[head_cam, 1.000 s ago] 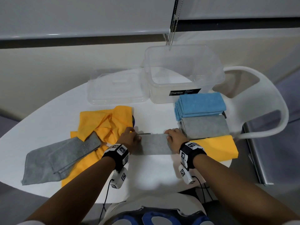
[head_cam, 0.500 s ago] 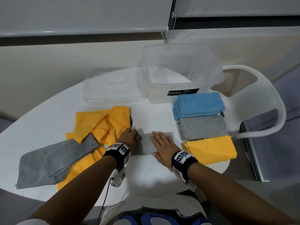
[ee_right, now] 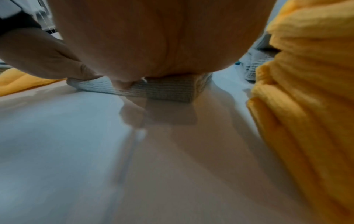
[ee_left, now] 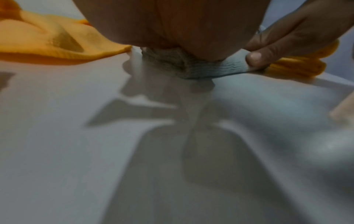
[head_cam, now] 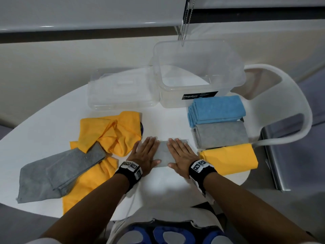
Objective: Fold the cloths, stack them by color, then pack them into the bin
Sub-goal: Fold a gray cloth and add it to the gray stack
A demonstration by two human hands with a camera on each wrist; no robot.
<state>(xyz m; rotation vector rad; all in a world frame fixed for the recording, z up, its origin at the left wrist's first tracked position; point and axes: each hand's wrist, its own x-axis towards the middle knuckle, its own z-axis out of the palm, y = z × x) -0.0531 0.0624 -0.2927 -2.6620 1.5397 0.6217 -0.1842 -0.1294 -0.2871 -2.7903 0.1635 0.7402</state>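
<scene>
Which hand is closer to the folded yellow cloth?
Right. The right hand presses the small gray cloth right beside the folded yellow cloth; the left hand lies flat farther away, across the gray cloth.

The left hand (ee_left: 172, 22) is pressing its palm down on the folded grey cloth (ee_left: 201, 66), the right hand (ee_left: 298, 30) is laying its thumb on the cloth's far end, and yellow cloth (ee_left: 47, 44) is lying rumpled just beside on the white surface (ee_left: 76, 151)

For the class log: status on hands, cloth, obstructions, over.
Left hand and right hand open, pressing flat on folded grey cloth. Grey stack beside it. Bin holds no cloths. Nothing obstructing.
</scene>
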